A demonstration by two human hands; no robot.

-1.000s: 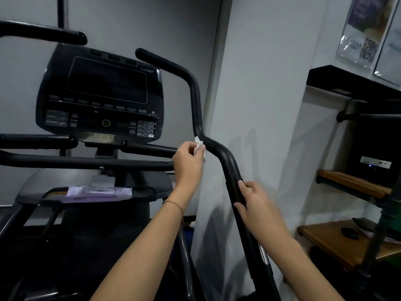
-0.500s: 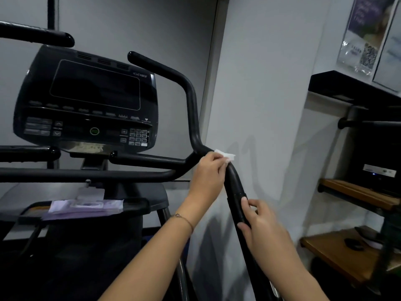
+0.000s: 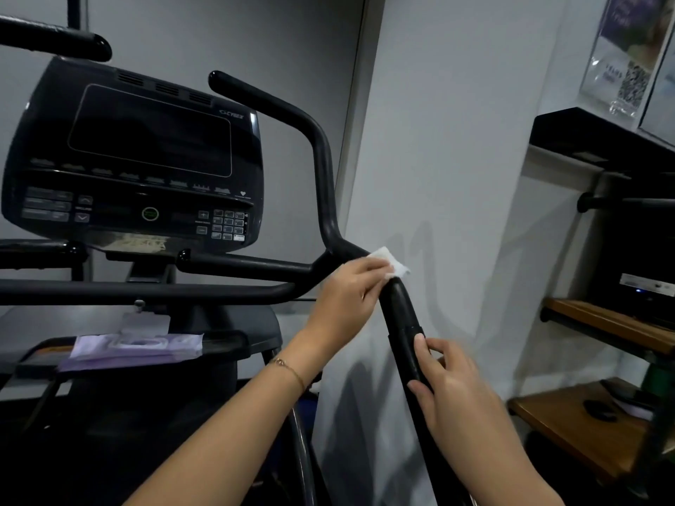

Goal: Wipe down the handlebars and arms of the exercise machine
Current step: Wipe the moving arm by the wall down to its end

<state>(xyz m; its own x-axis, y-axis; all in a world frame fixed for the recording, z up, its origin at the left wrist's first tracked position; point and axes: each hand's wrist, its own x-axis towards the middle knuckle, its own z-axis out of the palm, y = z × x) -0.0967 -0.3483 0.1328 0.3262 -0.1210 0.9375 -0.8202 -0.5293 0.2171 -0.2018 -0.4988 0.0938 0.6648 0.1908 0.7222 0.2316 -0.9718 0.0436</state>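
Wipe (image 3: 391,262): thin, soft, my left hand (image 3: 350,294) pinching it onto rigid machine arm (image 3: 400,315); below, my right hand (image 3: 449,385) clenched round arm, steadying.

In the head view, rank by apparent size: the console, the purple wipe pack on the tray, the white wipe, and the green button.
1. console
2. purple wipe pack
3. white wipe, partly hidden by the left hand, so its full size is unsure
4. green button
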